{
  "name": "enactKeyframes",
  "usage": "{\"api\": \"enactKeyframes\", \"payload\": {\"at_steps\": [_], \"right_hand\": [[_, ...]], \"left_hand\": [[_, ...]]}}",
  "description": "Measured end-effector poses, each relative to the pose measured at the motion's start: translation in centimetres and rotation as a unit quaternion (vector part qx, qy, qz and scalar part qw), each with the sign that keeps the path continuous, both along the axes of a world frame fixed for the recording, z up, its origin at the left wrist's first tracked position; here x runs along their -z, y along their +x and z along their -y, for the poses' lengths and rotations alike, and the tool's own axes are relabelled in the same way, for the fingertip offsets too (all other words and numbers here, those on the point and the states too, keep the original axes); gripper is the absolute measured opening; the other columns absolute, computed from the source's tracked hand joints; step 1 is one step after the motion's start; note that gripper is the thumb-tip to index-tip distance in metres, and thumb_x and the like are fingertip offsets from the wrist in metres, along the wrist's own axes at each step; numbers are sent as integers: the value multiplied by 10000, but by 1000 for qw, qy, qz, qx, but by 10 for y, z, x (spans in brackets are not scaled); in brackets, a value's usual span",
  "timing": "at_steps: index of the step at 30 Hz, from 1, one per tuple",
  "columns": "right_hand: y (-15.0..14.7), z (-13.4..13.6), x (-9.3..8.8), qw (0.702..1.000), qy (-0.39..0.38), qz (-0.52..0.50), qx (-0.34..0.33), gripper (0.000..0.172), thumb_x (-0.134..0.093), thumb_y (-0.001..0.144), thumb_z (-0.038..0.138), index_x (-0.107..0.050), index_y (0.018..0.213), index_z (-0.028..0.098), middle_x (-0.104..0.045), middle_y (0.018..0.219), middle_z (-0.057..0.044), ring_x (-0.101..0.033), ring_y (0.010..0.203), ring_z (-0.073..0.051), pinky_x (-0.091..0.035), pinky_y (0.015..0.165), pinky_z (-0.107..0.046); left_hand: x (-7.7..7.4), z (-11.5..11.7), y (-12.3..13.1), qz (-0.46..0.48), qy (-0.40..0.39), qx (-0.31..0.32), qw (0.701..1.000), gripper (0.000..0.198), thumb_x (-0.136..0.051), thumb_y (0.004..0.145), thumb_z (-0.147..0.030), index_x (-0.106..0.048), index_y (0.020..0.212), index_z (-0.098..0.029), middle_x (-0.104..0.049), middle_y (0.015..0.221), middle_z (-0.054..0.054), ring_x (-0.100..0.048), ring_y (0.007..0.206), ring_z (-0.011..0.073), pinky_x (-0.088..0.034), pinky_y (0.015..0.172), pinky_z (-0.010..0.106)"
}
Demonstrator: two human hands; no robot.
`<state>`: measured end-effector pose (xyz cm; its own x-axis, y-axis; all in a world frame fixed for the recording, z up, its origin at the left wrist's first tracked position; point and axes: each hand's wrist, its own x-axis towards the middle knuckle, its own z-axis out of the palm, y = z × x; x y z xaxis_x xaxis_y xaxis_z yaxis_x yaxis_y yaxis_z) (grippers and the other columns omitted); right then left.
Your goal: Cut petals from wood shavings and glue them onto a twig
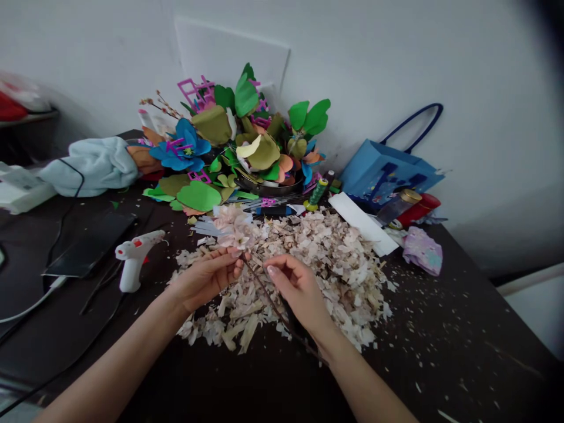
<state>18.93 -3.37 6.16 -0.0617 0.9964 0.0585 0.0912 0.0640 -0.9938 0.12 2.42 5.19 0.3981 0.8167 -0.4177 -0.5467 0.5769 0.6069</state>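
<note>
My left hand (215, 273) pinches a brown twig (269, 296) just below a cluster of pale pink blossoms (233, 228) at its top. From there the twig slants down to the right, passing under my right wrist. Close beside it, my right hand (297, 285) has thumb and forefinger pressed together; whatever they hold is too small to make out. Beneath both hands spreads a large heap of dried, pale petals (326, 258).
A white glue gun (134, 255) stands at left, near a dark tablet (92, 244) with cables. Colourful artificial flowers (259, 147) pile up behind. At right are a blue bag (379, 170), a white strip (363, 223) and a lilac cloth (423, 251). Scraps litter the dark table (467, 317).
</note>
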Motion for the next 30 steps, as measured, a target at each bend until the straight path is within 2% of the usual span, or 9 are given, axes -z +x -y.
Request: {"api": "enactKeyframes", "payload": {"at_steps": [3, 5, 7, 11, 14, 17, 22, 26, 30], "right_hand": [[-1, -3, -8, 986, 127, 100, -30, 208, -507, 930, 258, -684, 1038, 259, -523, 938, -53, -516, 756, -172, -416, 615, -282], [-3, -6, -10, 977, 165, 125, -47, 232, -491, 930, 229, -683, 1055, 269, -505, 968, -63, -528, 824, -189, -437, 642, -291], [-6, -8, -9, 977, 171, 125, -33, 211, -498, 926, 225, -688, 1013, 257, -518, 949, -62, -535, 839, -193, -441, 651, -293], [-13, -13, -7, 991, 106, 77, 30, 151, -564, 898, 283, -666, 813, 211, -557, 782, -22, -517, 714, -164, -401, 618, -278], [-17, -18, -9, 1000, 19, 13, 11, 178, -611, 855, 317, -641, 727, 197, -546, 659, 16, -460, 605, -133, -358, 565, -255], [-18, -22, -10, 998, -39, -36, -20, 181, -624, 836, 332, -661, 728, 190, -532, 607, 37, -396, 527, -106, -310, 521, -242], [-11, -21, -10, 998, -47, -35, -30, 191, -612, 854, 365, -687, 804, 198, -448, 560, 58, -337, 484, -99, -253, 474, -238], [-9, -15, -8, 999, -37, -31, -12, 202, -628, 852, 380, -600, 759, 203, -429, 545, 70, -355, 477, -95, -261, 462, -228], [-12, -9, -4, 990, -117, -43, -70, 287, -667, 808, 408, -568, 657, 186, -450, 490, 68, -336, 430, -76, -236, 420, -214]], "left_hand": [[1, 3, 1, 15, -4, 17, 1000, 173, -583, 822, 41, -686, 757, -82, -699, 738, 73, -670, 626, 104, -572, 608, 167], [2, 4, 2, 34, -7, 30, 999, 168, -588, 821, 40, -691, 759, -77, -686, 709, 61, -673, 629, 107, -574, 615, 171], [2, 5, 3, 47, -8, 36, 998, 169, -591, 816, 49, -694, 763, -74, -686, 706, 62, -673, 624, 107, -573, 614, 169], [4, 7, 6, 39, 1, 22, 999, 179, -597, 809, 56, -692, 759, -87, -698, 702, 66, -675, 619, 108, -574, 625, 171], [6, 8, 9, 21, 8, 14, 1000, 163, -619, 803, 42, -693, 757, -95, -700, 680, 60, -673, 603, 107, -577, 625, 177], [6, 8, 10, 15, 14, 9, 1000, 159, -620, 805, 36, -699, 749, -90, -707, 689, 63, -669, 591, 103, -578, 616, 177], [4, 7, 7, 45, -18, 23, 999, 210, -562, 824, 64, -703, 755, -75, -700, 686, 66, -673, 595, 102, -578, 601, 163], [3, 4, 3, 58, -47, 42, 996, 213, -531, 840, 62, -696, 787, -63, -707, 724, 89, -670, 591, 96, -570, 577, 144], [3, 1, 2, 51, -27, 27, 998, 183, -549, 839, 48, -690, 804, -65, -723, 792, 111, -670, 591, 98, -576, 583, 155]]}}
